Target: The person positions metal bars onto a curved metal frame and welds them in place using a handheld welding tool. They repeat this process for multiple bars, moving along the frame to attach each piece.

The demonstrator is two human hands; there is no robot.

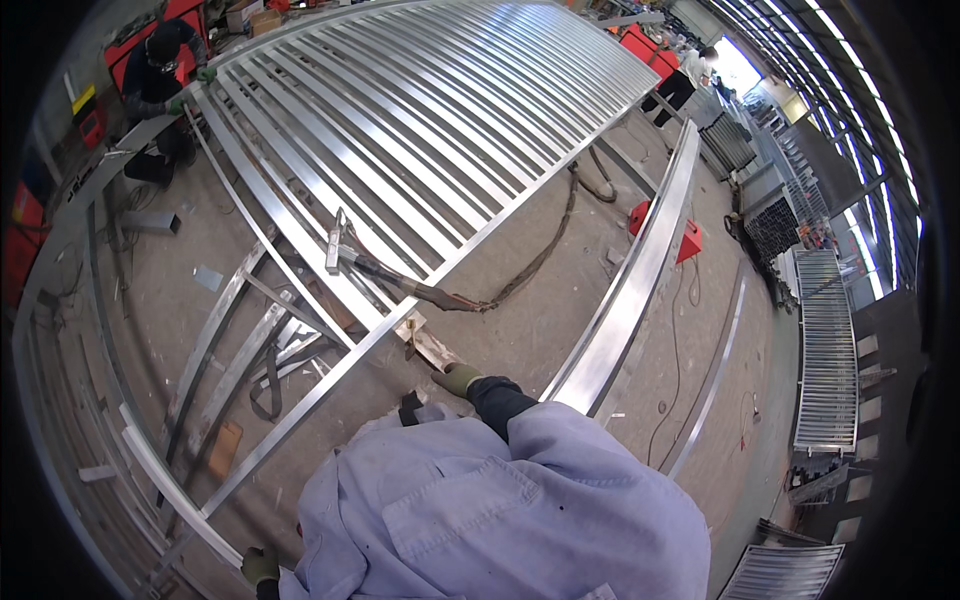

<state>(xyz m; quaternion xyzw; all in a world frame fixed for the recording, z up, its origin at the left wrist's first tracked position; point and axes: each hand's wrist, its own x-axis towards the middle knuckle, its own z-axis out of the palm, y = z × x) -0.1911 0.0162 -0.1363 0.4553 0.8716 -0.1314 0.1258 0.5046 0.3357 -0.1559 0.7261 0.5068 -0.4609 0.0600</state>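
Observation:
At the lower left my left hand [260,566], in a green glove, is closed round the near end of a long pale metal bar [160,468]. My gloved right hand [460,379] reaches forward and has its fingers closed at the near end of a worn, wooden-looking strip [436,350]. The strip's far end meets the corner of a large silver slatted metal frame [470,240]. Across the frame's slats lies a welding torch [372,266], its thick dark cable [553,245] looping away to the right.
A wide metal beam [625,310] runs along my right. Bars and offcuts [290,340] lie on the floor under the frame. A co-worker [165,75] crouches at the far left corner; another person [685,85] stands far right. Slatted panels [828,350] are at the right.

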